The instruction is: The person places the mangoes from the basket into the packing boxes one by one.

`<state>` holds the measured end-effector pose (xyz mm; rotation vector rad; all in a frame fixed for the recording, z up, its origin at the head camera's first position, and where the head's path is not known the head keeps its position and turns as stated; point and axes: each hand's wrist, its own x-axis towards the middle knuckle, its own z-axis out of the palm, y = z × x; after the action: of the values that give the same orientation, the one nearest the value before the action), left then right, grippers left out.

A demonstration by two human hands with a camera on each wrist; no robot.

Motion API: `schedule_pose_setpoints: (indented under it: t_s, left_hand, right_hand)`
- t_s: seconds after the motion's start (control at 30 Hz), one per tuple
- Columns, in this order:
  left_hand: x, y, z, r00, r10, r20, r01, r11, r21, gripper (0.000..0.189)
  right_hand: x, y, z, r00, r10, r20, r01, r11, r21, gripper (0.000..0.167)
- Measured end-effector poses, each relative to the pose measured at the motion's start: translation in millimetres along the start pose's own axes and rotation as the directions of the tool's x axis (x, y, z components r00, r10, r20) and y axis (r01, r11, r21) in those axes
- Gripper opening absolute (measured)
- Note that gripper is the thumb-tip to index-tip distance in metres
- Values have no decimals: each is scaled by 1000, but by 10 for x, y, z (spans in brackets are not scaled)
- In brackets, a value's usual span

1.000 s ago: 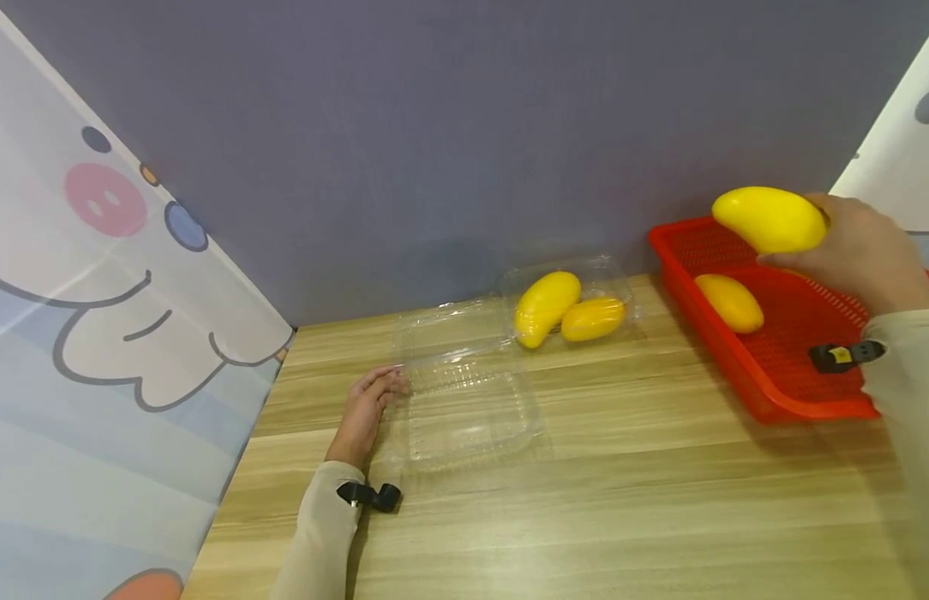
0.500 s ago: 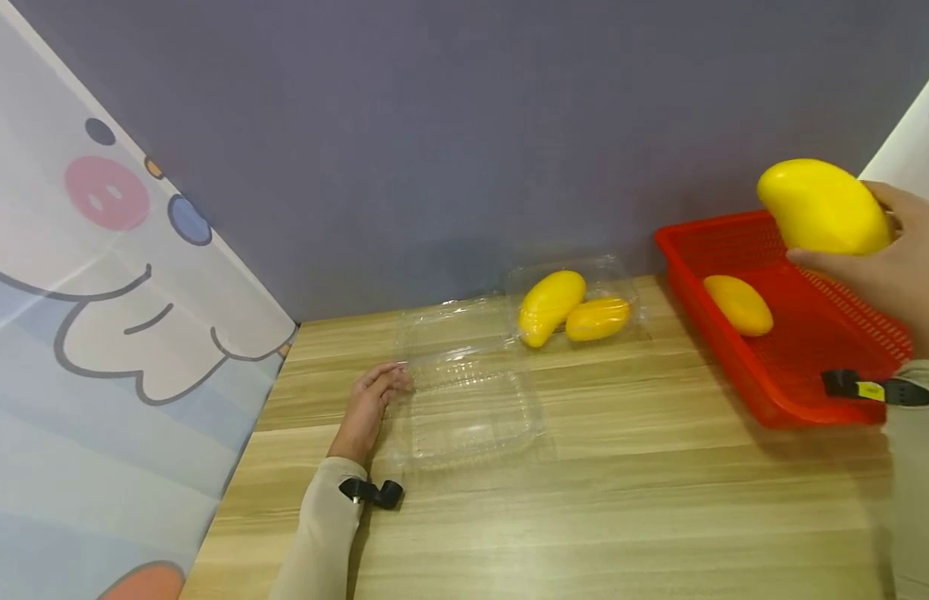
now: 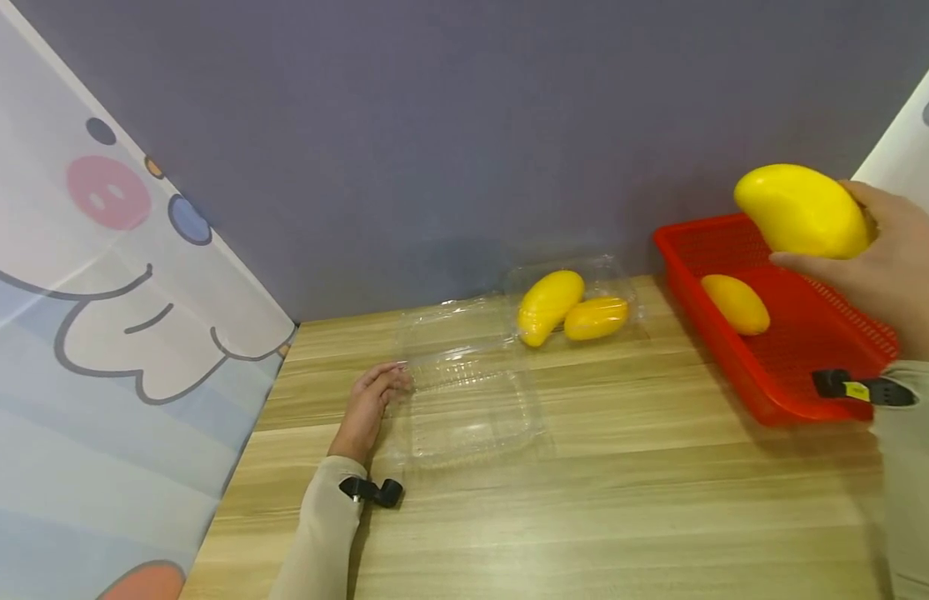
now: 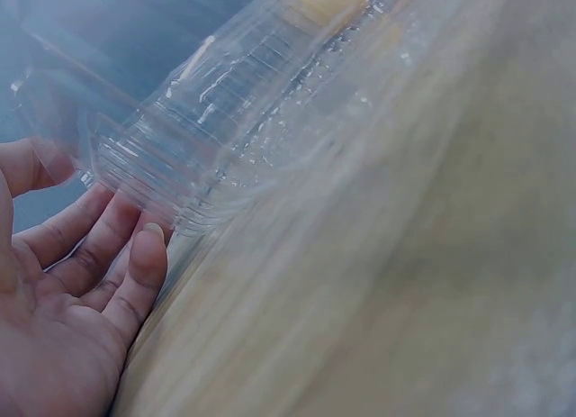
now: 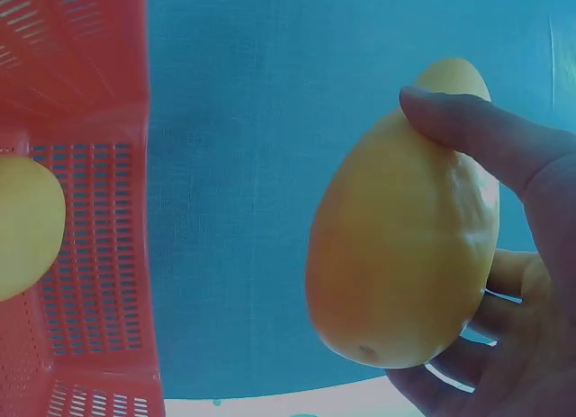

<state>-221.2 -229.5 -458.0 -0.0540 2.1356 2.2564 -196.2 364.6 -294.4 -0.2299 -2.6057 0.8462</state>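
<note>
My right hand (image 3: pixel 895 250) holds a large yellow mango (image 3: pixel 803 210) in the air over the red basket (image 3: pixel 760 387). In the right wrist view the thumb (image 5: pixel 477 133) lies across the upper part of the mango, with the other fingers behind it. My left hand (image 3: pixel 367 408) is at the left side of a clear plastic clamshell container (image 3: pixel 471 417), its thumb and fingertips at the plastic rim in the left wrist view. That container lies with its lid folded back, and nothing shows inside it.
Behind the clamshell, against the grey wall panel (image 3: pixel 434 167), stands another clear container (image 3: pixel 610 271) holding two mangoes (image 3: pixel 551 307). Another mango (image 3: pixel 736 304) lies in the red basket. A printed curtain (image 3: pixel 119 333) borders the wooden table (image 3: pixel 621 517) on the left.
My right hand has carried the mango rightward over the basket, then slightly back left. The left hand stays at the clamshell's edge.
</note>
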Motion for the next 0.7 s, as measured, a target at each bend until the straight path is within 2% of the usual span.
schedule_pose_setpoints:
  t_s: [0.27,0.43,0.7]
  left_hand:
    - [-7,32,14,1000,-1,-19,0,999,-34,24]
    - [1,25,12,1000,-6,-19,5,999,-41,26]
    - [7,11,25,1000,-5,-14,5,1000,-24,30]
  right_hand:
    - [-31,-165,14,998,-53,33,55,997,-61,95]
    - [-54,-242,42,992,-116,49,119,991,-64,90]
    - [-94,-259,65,980,-164,111,177,977,-123,92]
